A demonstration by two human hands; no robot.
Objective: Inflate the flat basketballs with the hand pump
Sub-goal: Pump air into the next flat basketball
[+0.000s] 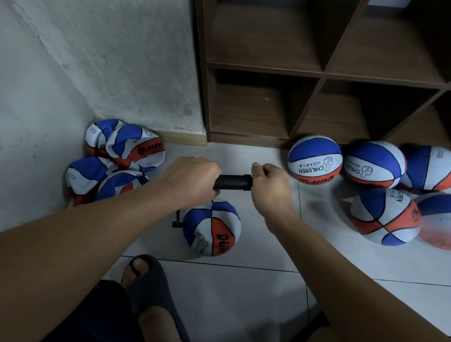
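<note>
Both hands grip the black hand pump (233, 182) at mid-frame, the left hand (190, 177) curled round one end and the right hand (271, 187) round the other. Just below it a half-filled basketball (211, 227) sits on the floor tiles (248, 297). Crumpled flat basketballs (115, 157) pile at left against the wall, round ones (382, 186) at right before the shelf (324, 75).

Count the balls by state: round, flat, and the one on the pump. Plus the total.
Round balls by the shelf: 5, e.g.
Flat balls in the corner: 4, as far as the heap shows, e.g.
Ball on the pump: 1
Total: 10
</note>
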